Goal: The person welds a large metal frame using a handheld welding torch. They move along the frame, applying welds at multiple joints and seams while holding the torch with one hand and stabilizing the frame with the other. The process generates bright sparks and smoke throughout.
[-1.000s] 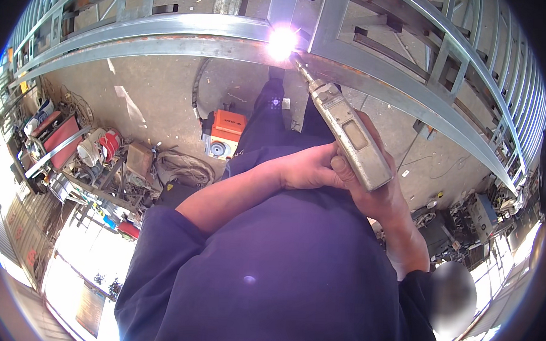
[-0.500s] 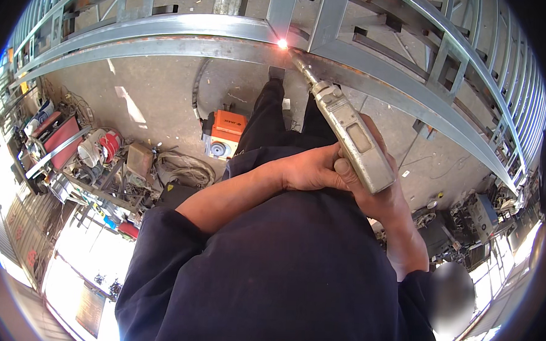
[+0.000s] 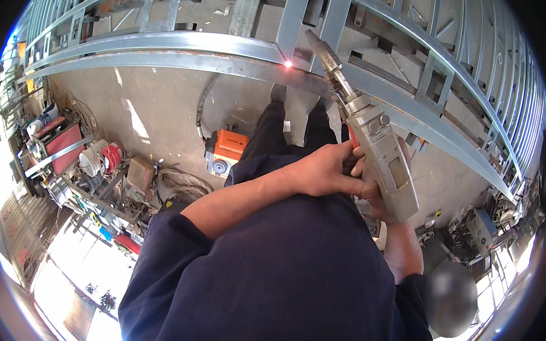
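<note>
My right hand [image 3: 376, 208] is closed round the handle of a grey metal welding gun [image 3: 383, 157], mostly hidden behind its body. My left hand [image 3: 326, 170] is closed against the handle and the right hand's fingers, its own fingertips partly hidden. The gun's nozzle points up and left, its tip over the galvanized steel frame [image 3: 217, 43]. A small bright red-white spot [image 3: 288, 64] shows where an upright bar meets the long front rail, left of and below the nozzle tip. A red part shows beside the gun's body.
An orange-topped machine [image 3: 230, 143] stands on the concrete floor left of my legs, with a dark hose behind it. Tools, cables and a red reel [image 3: 111, 157] crowd the left. More equipment [image 3: 480, 231] stands at the right. Barred steel panels stretch across the far side.
The nozzle has lifted off the joint and swung to the right, with both hands moving right. The flare at the joint has shrunk to a smaller spot. The view has shifted slightly.
</note>
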Tool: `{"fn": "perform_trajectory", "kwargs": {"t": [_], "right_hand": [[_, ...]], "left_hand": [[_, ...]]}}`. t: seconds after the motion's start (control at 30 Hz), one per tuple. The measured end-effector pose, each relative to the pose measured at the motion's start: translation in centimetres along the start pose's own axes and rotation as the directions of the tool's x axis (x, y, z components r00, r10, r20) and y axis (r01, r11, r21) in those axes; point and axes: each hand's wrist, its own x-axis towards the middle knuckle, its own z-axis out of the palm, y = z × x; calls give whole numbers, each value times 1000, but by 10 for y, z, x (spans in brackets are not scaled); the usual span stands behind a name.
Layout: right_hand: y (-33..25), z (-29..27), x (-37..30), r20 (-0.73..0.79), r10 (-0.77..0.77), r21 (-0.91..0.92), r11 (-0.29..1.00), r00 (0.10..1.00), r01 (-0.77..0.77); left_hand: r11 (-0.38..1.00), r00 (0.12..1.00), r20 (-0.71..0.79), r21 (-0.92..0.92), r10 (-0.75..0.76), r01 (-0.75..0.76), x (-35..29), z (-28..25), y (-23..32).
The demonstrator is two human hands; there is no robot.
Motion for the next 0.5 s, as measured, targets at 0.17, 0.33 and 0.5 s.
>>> {"fn": "perform_trajectory", "kwargs": {"t": [0.17,0.33,0.5], "right_hand": [[-29,10,4,-118,-113,-39,993,987,109],[-80,2,4,-166,-278,-134,957,946,257],[-146,-21,4,-341,-404,54,893,849,447]], "left_hand": [[989,994,-12,-106,106,-106,-5,6,26],[909,951,234,319,201,-270,-12,-3,46],[606,935,354,738,26,-296,0,-36,13]]}}
